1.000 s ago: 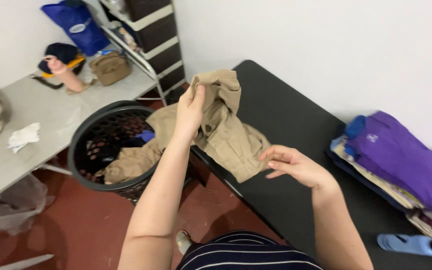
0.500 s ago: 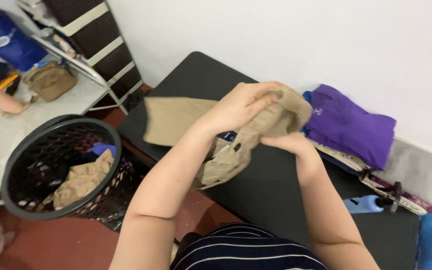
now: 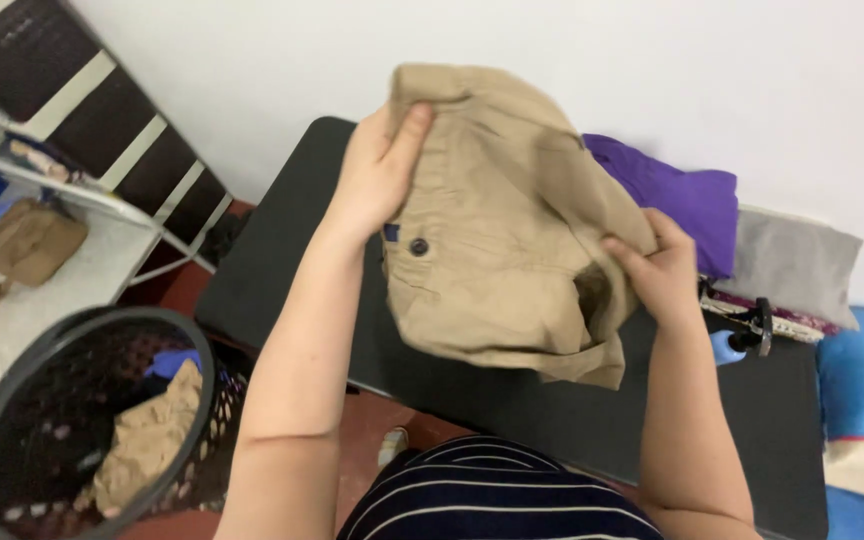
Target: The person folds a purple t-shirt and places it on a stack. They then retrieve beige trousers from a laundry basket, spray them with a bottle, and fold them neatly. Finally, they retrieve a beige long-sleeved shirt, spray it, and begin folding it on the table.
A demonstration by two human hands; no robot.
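From the head camera, the left hand (image 3: pixel 377 175) is pinched shut on the top edge of a pair of khaki shorts (image 3: pixel 497 230), thumb on the near face and fingers behind the cloth. The right hand (image 3: pixel 657 270) is closed on the opposite side, bunching the fabric near a pocket opening. Between them the shorts hang in the air, raised above the black table (image 3: pixel 282 250) and touching nothing else that I can see; the dark button faces the person.

Standing here, the slip I'd worry about is on the right: that grip gathers loose folds rather than a firm seam, so the cloth could slide out and the shorts would swing down off the left hand alone. The lower hem also dangles close to the table's near edge, and a drop there might carry the garment to the red floor (image 3: pixel 362 425) or into the black laundry basket (image 3: pixel 12 380), which already holds another tan piece. A folded purple garment (image 3: pixel 677 195) and a grey one (image 3: pixel 792 265) lie just behind; a wide sweep could ruffle that pile.
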